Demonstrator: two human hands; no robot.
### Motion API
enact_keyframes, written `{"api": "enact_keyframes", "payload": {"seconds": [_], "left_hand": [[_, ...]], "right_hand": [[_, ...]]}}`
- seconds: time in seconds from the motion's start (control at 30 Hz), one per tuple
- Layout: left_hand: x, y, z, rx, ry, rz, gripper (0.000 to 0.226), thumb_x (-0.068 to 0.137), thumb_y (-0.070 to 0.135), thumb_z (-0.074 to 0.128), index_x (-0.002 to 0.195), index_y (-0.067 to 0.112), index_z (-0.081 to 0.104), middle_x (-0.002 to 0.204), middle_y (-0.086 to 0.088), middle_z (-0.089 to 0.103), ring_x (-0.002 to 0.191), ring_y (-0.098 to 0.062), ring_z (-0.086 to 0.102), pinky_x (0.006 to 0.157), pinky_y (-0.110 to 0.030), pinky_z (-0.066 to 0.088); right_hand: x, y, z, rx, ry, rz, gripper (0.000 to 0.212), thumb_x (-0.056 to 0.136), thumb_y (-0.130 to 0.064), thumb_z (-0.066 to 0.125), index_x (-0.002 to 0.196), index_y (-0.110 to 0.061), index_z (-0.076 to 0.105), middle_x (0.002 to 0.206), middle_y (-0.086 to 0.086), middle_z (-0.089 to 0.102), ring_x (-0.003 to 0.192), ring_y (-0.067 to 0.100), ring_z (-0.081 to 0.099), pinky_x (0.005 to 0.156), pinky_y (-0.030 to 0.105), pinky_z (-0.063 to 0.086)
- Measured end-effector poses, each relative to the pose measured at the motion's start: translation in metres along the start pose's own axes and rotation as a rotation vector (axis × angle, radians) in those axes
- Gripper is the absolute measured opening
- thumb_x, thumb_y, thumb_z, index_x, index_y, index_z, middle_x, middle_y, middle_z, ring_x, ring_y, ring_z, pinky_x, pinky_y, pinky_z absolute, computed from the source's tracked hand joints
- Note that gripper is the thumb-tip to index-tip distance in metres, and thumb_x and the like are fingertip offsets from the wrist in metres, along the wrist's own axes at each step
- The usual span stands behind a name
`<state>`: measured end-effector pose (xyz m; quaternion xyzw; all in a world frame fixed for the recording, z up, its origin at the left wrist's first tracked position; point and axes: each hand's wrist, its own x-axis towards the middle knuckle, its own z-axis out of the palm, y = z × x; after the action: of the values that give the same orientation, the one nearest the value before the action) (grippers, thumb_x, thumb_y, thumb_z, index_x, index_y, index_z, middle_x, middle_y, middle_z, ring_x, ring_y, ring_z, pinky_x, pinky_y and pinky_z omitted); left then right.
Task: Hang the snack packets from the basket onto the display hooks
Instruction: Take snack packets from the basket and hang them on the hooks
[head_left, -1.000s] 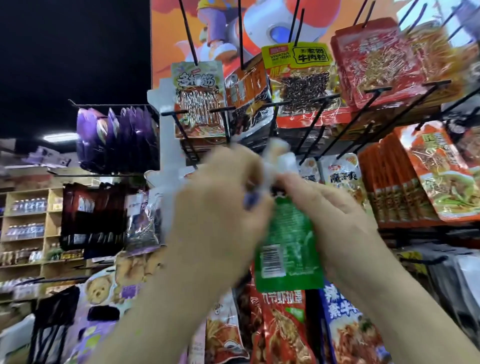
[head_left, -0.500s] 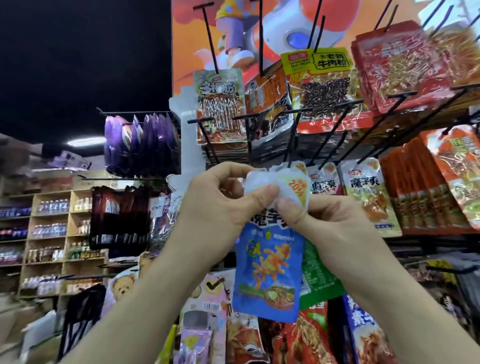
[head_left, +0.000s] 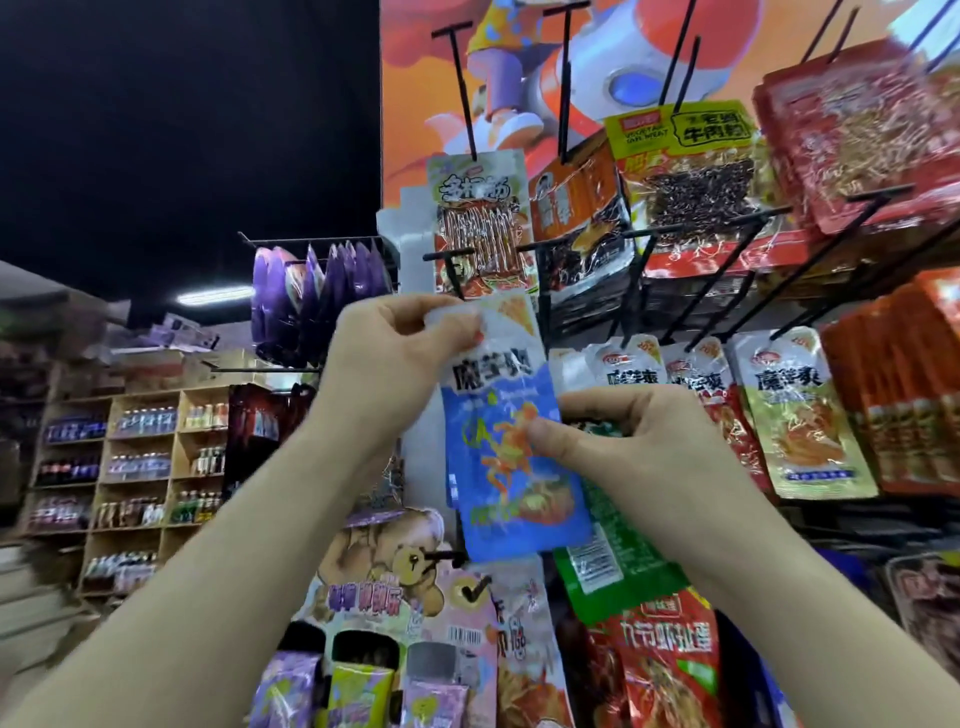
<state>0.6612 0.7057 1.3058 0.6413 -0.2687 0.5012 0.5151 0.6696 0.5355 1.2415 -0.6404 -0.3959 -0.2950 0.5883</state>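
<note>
Left hand (head_left: 395, 358) pinches the top of the blue packet (head_left: 509, 467) just below a hook (head_left: 451, 255), apparently to thread it, while the right hand (head_left: 634, 441) clamps its middle, green packet (head_left: 613, 561) behind.

place: shop | evidence: snack packets (head_left: 795, 415) on display hooks (head_left: 727, 275); stocked shelves (head_left: 135, 467)

Blue packet (head_left: 511, 457) up front: white top, black lettering, orange-and-green picture on blue. Green packet (head_left: 623, 592) shows white label patch. Display hooks (head_left: 462, 93) black. Poster (head_left: 410, 104) orange, white-and-purple cartoon. Purple packets (head_left: 322, 296) all purple. Red packets (head_left: 857, 130) red, pale strands. Yellow-topped packet (head_left: 675, 156): dark print, red base.
</note>
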Motion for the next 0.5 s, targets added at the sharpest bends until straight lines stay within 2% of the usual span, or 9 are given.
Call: {"api": "enact_keyframes", "payload": {"seconds": [0.1,0.23,0.3,0.4,0.5], "left_hand": [[0.027,-0.009,0.000,0.043,0.030,0.005,0.008,0.083,0.015,0.074,0.076,0.016,0.071,0.075,-0.004,0.072,0.067,-0.015,0.064,0.069,-0.035,0.056],[0.041,-0.015,0.005,0.131,0.084,0.024,0.013,0.083,0.013,0.073,0.073,0.018,0.068,0.070,-0.001,0.066,0.061,-0.009,0.057,0.056,-0.022,0.046],[0.044,-0.016,0.005,0.113,0.094,0.008,0.016,0.083,0.011,0.072,0.070,0.019,0.068,0.071,-0.002,0.066,0.063,-0.011,0.058,0.059,-0.026,0.048],[0.049,-0.018,0.003,0.060,0.059,-0.077,0.015,0.082,0.006,0.071,0.072,0.017,0.069,0.071,-0.003,0.066,0.053,-0.006,0.057,0.058,-0.025,0.050],[0.053,-0.017,0.001,-0.097,-0.020,-0.241,0.007,0.081,0.001,0.070,0.078,0.007,0.069,0.076,-0.011,0.068,0.065,-0.021,0.064,0.070,-0.039,0.057]], "right_hand": [[0.011,-0.004,0.009,-0.013,0.006,0.008,0.001,0.082,-0.019,0.076,0.081,-0.019,0.076,0.073,-0.009,0.075,0.068,0.003,0.070,0.064,0.015,0.056],[0.023,-0.002,0.021,-0.020,0.049,0.019,0.006,0.084,-0.018,0.074,0.087,-0.013,0.077,0.076,-0.006,0.076,0.073,0.008,0.072,0.071,0.024,0.058],[0.025,-0.002,0.024,-0.016,0.044,0.013,0.006,0.085,-0.015,0.073,0.088,-0.011,0.077,0.077,-0.004,0.076,0.072,0.009,0.071,0.070,0.023,0.058],[0.024,-0.002,0.026,-0.001,0.029,0.030,0.004,0.086,-0.014,0.072,0.087,-0.013,0.076,0.078,-0.005,0.076,0.068,0.003,0.069,0.066,0.017,0.055],[0.022,0.002,0.026,-0.073,0.076,0.024,0.006,0.084,-0.020,0.074,0.082,-0.024,0.071,0.085,-0.013,0.073,0.080,0.002,0.068,0.078,0.021,0.054]]}}
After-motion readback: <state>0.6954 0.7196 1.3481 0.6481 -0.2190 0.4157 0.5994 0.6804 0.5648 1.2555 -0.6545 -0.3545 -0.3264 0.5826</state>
